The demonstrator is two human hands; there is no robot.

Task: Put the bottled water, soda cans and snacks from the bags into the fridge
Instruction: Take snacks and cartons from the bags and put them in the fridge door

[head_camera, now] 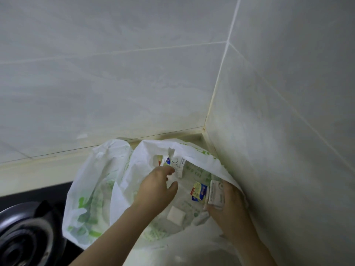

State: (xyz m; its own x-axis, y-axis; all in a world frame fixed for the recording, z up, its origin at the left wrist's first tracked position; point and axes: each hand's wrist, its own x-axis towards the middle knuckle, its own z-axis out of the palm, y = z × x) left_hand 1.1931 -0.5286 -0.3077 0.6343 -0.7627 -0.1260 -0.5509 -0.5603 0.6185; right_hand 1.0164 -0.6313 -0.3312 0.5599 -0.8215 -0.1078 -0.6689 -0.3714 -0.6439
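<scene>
Looking down into the white bag (153, 150) with green print, sitting on the table (38, 169) in the tiled corner at lower centre of the frame. A second bag (92, 189) of the same kind sits just left of it, and a black stove burner (23, 237) is at lower left.

The right hand (230, 208) has its grip wrapped round a white packet (216, 192) at the bag's right side. There's print on it, but it's too small for me to read. Just left of that is a yellow, blue and red snack packet (198, 191), brand not legible.

The left hand (157, 189) reaches in toward more packets (178, 166) near the bag's far rim. Thumb and fingers are apart, and I can't tell if that grip has anything. A white block (175, 215) lies at the bottom.
</scene>
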